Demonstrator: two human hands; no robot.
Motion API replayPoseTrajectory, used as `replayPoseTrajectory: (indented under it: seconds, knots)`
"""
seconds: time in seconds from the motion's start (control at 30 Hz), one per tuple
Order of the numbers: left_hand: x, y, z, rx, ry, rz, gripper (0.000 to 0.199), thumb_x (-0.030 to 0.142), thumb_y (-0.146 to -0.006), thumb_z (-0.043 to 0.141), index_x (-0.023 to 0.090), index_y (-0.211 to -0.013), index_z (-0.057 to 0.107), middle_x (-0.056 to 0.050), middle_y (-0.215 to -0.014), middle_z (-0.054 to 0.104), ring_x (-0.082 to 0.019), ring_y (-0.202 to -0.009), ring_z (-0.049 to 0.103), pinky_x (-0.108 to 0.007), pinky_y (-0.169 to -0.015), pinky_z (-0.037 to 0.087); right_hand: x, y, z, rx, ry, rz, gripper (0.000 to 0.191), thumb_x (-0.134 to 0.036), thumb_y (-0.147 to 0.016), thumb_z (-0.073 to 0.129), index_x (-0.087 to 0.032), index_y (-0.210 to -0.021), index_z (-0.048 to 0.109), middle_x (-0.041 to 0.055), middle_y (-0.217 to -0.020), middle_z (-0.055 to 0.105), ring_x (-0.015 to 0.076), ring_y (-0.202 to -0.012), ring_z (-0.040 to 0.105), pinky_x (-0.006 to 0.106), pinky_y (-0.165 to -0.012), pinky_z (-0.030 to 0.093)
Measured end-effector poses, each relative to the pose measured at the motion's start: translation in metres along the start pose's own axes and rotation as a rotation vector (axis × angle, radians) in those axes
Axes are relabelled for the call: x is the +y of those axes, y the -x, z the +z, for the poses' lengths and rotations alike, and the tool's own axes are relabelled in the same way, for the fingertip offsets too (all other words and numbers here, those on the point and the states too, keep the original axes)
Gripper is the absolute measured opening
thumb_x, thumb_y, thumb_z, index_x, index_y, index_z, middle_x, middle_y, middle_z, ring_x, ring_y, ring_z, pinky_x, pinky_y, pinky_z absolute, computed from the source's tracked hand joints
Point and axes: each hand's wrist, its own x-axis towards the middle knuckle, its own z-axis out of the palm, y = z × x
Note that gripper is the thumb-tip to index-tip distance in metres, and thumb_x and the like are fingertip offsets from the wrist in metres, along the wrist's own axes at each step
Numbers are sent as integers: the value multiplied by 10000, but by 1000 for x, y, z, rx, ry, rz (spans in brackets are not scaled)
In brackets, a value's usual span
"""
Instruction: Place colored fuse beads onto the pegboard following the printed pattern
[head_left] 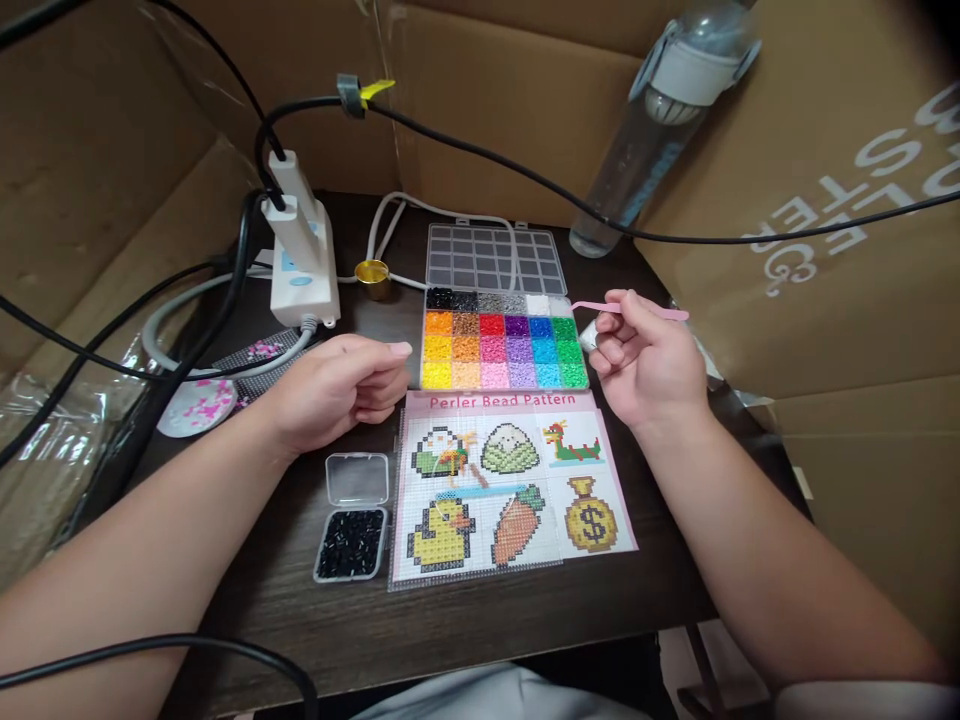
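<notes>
My right hand (pixel 652 365) pinches pink tweezers (pixel 664 313), whose bent tip points left beside the upper right corner of a bead box (pixel 491 389). The box lies open, its compartments filled with beads sorted by colour. Left of it, my left hand (pixel 345 385) is closed in a loose fist, thumb on top, with nothing visible in it. In front lies a Perler bead pattern sheet (pixel 622 530) with a clear pegboard (pixel 487 578) over most of it. A light blue row of beads (pixel 480 492) crosses the pegboard. A small case of black beads (pixel 350 545) stands open to the left.
A power strip (pixel 304 275) with two plugs stands back left; black cables (pixel 480 150) cross overhead. A gold cup (pixel 373 279), a water bottle (pixel 652 130) and cardboard walls (pixel 517 90) are behind. A white dish (pixel 196 407) with pink beads lies left.
</notes>
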Motion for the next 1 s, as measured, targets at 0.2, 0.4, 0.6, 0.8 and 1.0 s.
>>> replayPoseTrajectory:
  seconds: [0.2,0.4,0.6,0.8,1.0]
  knots:
    - [2,2,3,7,-40,-20,503,265,-919,549,169,-489,305,44,-522,227,-75,-496,193,-242,-454,180,4,-3,-5,-1,81,-15,129,-339,-825,686,-221,-851,641,-34,-639,616,69,-405,436,224,-378,364]
    - [1,-2,1,19,-79,-2,510,317,-824,675,175,-466,340,42,-493,245,-72,-462,210,-244,-424,183,6,-5,-9,-72,139,-13,120,-313,-805,693,-227,-862,630,-36,-660,612,75,-428,457,230,-403,387]
    - [3,-3,4,45,-65,-2,494,293,-794,686,174,-451,352,43,-471,260,-61,-435,225,-219,-402,195,9,3,-1,-17,185,-104,78,-266,-796,702,-200,-812,664,-19,-678,616,69,-430,452,234,-389,377]
    - [3,-1,7,33,-68,12,466,227,-810,626,173,-442,346,43,-466,267,-55,-428,227,-215,-411,187,21,11,-1,-58,382,-302,112,-309,-832,713,-214,-890,696,-6,-715,660,84,-448,504,252,-412,432]
    - [4,-1,8,37,-64,18,471,223,-800,633,173,-439,334,47,-464,262,-49,-424,227,-210,-406,183,24,13,0,-67,445,-368,109,-304,-843,711,-222,-913,708,-2,-721,680,91,-448,516,261,-423,446]
